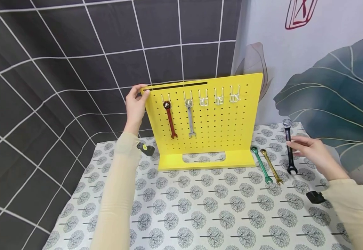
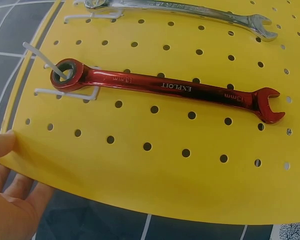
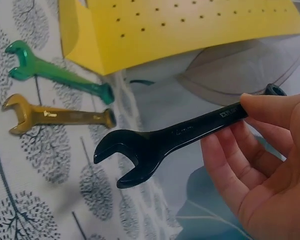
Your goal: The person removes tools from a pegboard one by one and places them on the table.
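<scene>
My left hand (image 1: 136,106) grips the upper left corner of a yellow pegboard (image 1: 219,128), thumb in front and fingers behind. On the board's white hooks hang a red combination wrench (image 2: 175,89) and, to its right, a silver wrench (image 1: 190,119). Between thumb and fingers my right hand (image 1: 309,151) pinches a black combination wrench (image 3: 175,137), ring end up and open end down, to the right of the board. In the right wrist view its open end points toward the lower left. A green wrench (image 1: 261,166) and a gold wrench (image 1: 271,166) lie beside the board's foot.
Three white hooks (image 1: 219,99) on the board's right half carry nothing. The board stands on a cloth with a tree print (image 1: 184,205). Behind it rise a dark tiled wall covering (image 1: 162,62) and a pale curtain with leaf drawings (image 1: 331,90).
</scene>
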The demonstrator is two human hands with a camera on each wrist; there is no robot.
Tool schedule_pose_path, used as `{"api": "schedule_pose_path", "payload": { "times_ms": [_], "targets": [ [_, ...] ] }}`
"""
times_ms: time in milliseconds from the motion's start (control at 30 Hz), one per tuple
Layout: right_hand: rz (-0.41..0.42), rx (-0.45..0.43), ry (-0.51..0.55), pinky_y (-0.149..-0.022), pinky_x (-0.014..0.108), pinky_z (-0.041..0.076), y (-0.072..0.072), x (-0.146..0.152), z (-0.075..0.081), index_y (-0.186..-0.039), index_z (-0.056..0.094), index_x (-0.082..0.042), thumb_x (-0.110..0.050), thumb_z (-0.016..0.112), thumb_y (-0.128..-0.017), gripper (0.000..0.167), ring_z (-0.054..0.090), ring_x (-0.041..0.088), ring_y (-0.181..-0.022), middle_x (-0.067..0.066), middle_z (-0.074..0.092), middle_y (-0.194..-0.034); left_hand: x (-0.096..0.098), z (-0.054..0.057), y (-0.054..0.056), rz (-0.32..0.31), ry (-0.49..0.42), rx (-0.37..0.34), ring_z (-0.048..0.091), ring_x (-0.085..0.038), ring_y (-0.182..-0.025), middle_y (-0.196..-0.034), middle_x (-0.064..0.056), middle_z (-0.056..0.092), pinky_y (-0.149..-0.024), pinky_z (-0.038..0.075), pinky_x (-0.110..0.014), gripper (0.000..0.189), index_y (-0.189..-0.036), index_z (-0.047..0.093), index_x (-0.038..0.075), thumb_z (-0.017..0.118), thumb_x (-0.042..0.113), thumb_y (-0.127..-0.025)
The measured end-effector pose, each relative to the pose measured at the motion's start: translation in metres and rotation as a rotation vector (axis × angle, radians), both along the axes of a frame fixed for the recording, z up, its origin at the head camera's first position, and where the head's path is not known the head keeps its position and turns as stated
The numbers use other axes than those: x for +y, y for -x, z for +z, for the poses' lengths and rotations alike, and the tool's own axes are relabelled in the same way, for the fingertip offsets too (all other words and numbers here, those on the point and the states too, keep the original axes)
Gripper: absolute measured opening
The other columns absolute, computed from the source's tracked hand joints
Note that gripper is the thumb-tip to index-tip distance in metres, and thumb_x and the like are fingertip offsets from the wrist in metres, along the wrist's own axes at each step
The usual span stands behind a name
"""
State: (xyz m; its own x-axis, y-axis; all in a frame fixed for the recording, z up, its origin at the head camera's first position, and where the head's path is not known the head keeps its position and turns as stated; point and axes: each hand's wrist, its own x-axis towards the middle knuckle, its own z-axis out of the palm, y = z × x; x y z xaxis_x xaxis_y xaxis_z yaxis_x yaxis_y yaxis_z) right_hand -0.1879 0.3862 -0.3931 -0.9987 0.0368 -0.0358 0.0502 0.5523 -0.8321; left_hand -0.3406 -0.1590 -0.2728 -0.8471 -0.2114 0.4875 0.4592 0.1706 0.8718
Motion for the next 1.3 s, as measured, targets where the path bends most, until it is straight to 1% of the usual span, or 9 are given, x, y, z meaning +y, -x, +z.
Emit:
{"api": "schedule_pose_path", "payload": {
  "times_ms": [33, 167, 300, 467, 600, 767, 967, 1200, 1300],
  "targets": [
    [0.005, -0.004, -0.005, -0.097, 0.068, 0.036, 0.001, 0.001, -0.002, -0.151, 0.030, 0.011, -0.041, 0.055, -0.104, 0.075, 0.062, -0.008, -0.079, 0.038, 0.028, -0.153, 0.000, 0.000, 0.000, 0.001, 0.002, -0.001, 0.062, -0.017, -0.083, -0.114, -0.004, 0.063, -0.079, 0.051, -0.028, 0.018, -0.115, 0.068, 0.010, 0.067, 0.009, -0.097],
    [0.011, -0.005, -0.027, -0.088, 0.044, 0.051, 0.003, 0.003, -0.010, -0.149, 0.033, 0.013, -0.039, 0.056, -0.104, 0.072, 0.065, -0.002, -0.080, 0.030, 0.048, -0.141, 0.000, 0.001, 0.000, 0.005, 0.005, -0.012, 0.063, -0.017, -0.084, -0.117, -0.005, 0.064, -0.080, 0.051, -0.028, 0.019, -0.116, 0.068, 0.010, 0.067, 0.009, -0.097],
    [0.014, -0.002, -0.042, -0.072, 0.021, 0.054, 0.006, 0.004, -0.017, -0.146, 0.037, 0.015, -0.035, 0.058, -0.103, 0.068, 0.061, -0.007, -0.080, 0.028, 0.055, -0.133, 0.000, 0.001, -0.001, 0.006, 0.007, -0.021, 0.063, -0.018, -0.086, -0.118, -0.006, 0.064, -0.082, 0.052, -0.029, 0.020, -0.117, 0.067, 0.010, 0.067, 0.009, -0.097],
    [0.033, -0.042, -0.081, -0.075, 0.027, 0.056, 0.010, 0.003, -0.024, -0.146, 0.038, 0.014, -0.037, 0.057, -0.103, 0.069, 0.066, 0.003, -0.084, 0.040, 0.044, -0.140, 0.001, 0.002, -0.002, 0.006, 0.005, -0.028, 0.063, -0.019, -0.088, -0.118, -0.006, 0.063, -0.083, 0.052, -0.030, 0.019, -0.117, 0.068, 0.011, 0.067, 0.010, -0.098],
    [0.070, -0.056, -0.108, -0.078, 0.037, 0.058, 0.015, 0.003, -0.029, -0.144, 0.038, 0.016, -0.034, 0.056, -0.104, 0.067, 0.069, 0.021, -0.089, 0.042, 0.044, -0.138, 0.001, 0.002, -0.003, 0.011, 0.004, -0.032, 0.064, -0.019, -0.088, -0.118, -0.006, 0.064, -0.082, 0.052, -0.029, 0.019, -0.116, 0.068, 0.011, 0.067, 0.010, -0.097],
    [0.089, -0.086, -0.151, -0.080, 0.046, 0.057, 0.018, 0.000, -0.034, -0.145, 0.037, 0.016, -0.035, 0.054, -0.105, 0.067, 0.069, 0.032, -0.093, 0.042, 0.045, -0.137, 0.001, 0.002, -0.002, 0.010, 0.008, -0.031, 0.064, -0.019, -0.088, -0.118, -0.005, 0.063, -0.083, 0.052, -0.030, 0.020, -0.117, 0.067, 0.011, 0.067, 0.010, -0.098],
    [0.087, -0.082, -0.155, -0.078, 0.040, 0.058, 0.022, -0.003, -0.039, -0.144, 0.038, 0.017, -0.032, 0.055, -0.104, 0.065, 0.067, 0.027, -0.093, 0.041, 0.049, -0.133, 0.002, 0.001, -0.003, 0.013, 0.017, -0.033, 0.064, -0.019, -0.088, -0.118, -0.005, 0.063, -0.082, 0.052, -0.029, 0.020, -0.118, 0.067, 0.011, 0.067, 0.011, -0.098],
    [0.099, -0.090, -0.175, -0.068, 0.032, 0.054, 0.030, -0.004, -0.047, -0.140, 0.041, 0.019, -0.027, 0.058, -0.103, 0.062, 0.063, 0.016, -0.077, 0.032, 0.062, -0.110, 0.001, 0.001, -0.001, 0.004, 0.005, -0.031, 0.063, -0.018, -0.086, -0.117, -0.005, 0.063, -0.082, 0.051, -0.029, 0.020, -0.118, 0.067, 0.010, 0.067, 0.011, -0.098],
    [0.087, -0.103, -0.187, -0.071, 0.034, 0.057, 0.032, -0.004, -0.050, -0.140, 0.042, 0.018, -0.026, 0.059, -0.102, 0.061, 0.065, 0.017, -0.081, 0.034, 0.061, -0.117, 0.001, 0.000, 0.000, 0.000, 0.003, -0.030, 0.063, -0.018, -0.086, -0.117, -0.005, 0.062, -0.082, 0.052, -0.029, 0.020, -0.118, 0.067, 0.010, 0.067, 0.010, -0.098]
  ]
}}
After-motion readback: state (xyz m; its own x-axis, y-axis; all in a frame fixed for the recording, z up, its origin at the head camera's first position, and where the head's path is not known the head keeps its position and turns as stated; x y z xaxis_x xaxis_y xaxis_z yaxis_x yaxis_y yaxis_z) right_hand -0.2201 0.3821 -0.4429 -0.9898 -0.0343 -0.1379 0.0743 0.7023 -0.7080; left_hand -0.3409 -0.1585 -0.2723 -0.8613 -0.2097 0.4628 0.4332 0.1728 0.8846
